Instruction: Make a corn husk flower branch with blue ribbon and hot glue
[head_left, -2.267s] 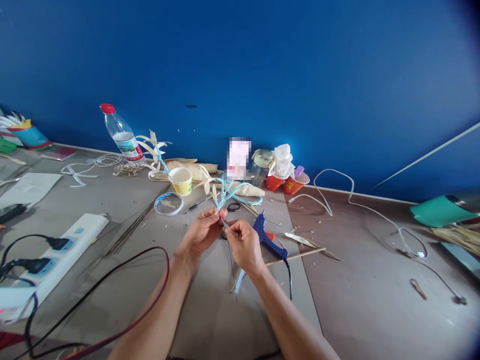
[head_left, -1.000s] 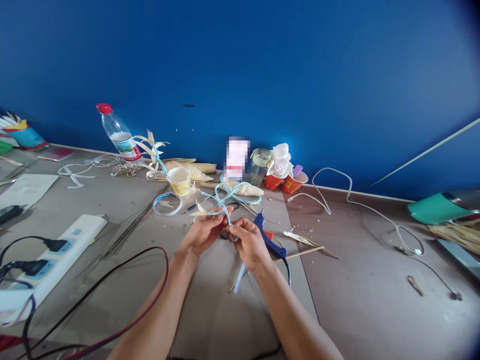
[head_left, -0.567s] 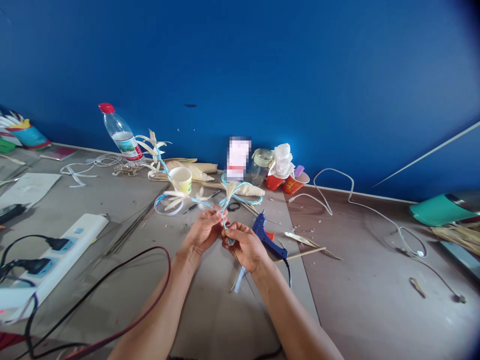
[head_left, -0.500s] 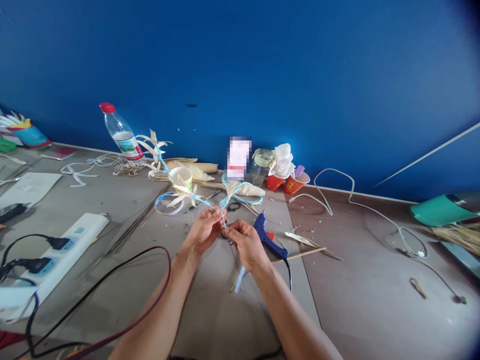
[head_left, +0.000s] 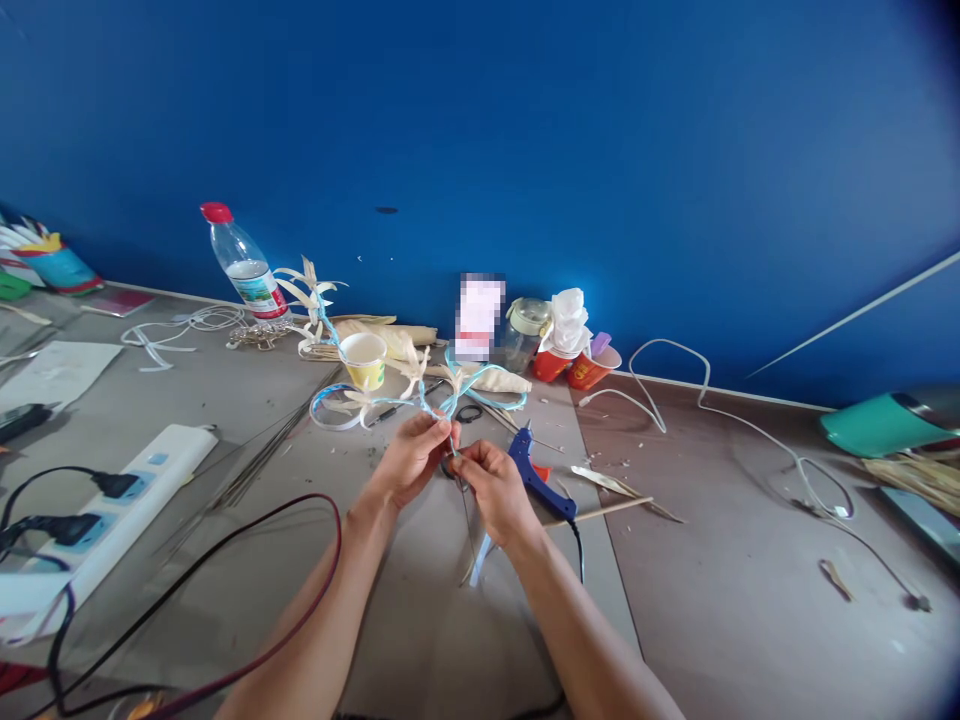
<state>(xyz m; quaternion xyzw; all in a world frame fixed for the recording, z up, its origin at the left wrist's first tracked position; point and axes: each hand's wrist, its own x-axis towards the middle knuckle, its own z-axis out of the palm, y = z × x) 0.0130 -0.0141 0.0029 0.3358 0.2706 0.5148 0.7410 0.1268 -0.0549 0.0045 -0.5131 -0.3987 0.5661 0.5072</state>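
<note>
Surface: a grey table [head_left: 225, 420] set against a plain blue wall [head_left: 525, 120], littered with scraps. At 10 o'clock from the hands stand a water bottle [head_left: 244, 265] and a yellow cup [head_left: 364, 358], with a tape ring [head_left: 337, 407] just in front of the cup. At 12 o'clock, along the wall, are a glass jar [head_left: 523, 325] and two red cups [head_left: 577, 365]. A white power strip [head_left: 127, 500] lies at 9 o'clock, and a red cable [head_left: 300, 580] loops near the left forearm. A white cord [head_left: 675, 385] trails off at 2 o'clock.

Hands: the left hand [head_left: 409, 460] and right hand [head_left: 495, 490] meet at centre, fingertips close together, both pinched on the blue-wrapped stem [head_left: 452, 445]. The stem leaves the left fingers toward 11 o'clock and carries pale flowers [head_left: 411, 362]. Its bare lower end hangs toward 6 o'clock under the right hand. A blue glue gun [head_left: 536, 472] lies on the table just beside the right hand at 3 o'clock, apparently not touching it, though the overlap makes this hard to judge.

Change: half a second ago one flower sat over the cup. The flowers now lie nearer the hands, so the stem has turned. Neither hand has shifted place, and the table items are unchanged.
</note>
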